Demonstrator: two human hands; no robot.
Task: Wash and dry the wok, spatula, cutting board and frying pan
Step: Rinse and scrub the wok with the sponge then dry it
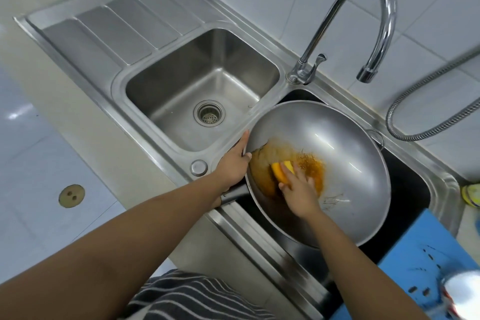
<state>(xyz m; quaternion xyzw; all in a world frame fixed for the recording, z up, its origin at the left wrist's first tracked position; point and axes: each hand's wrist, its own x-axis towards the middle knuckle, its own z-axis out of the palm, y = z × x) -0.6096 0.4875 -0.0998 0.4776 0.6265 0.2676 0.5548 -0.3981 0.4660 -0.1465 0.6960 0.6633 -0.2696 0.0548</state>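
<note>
left hand: gripped the rim of the big round steel wok
right hand: clamped on a yellow sponge inside it

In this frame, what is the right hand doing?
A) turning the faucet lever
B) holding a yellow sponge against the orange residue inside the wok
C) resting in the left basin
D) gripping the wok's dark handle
B: the right hand holds the yellow sponge on the orange residue in the wok, while the left hand grips the wok's rim.
</note>
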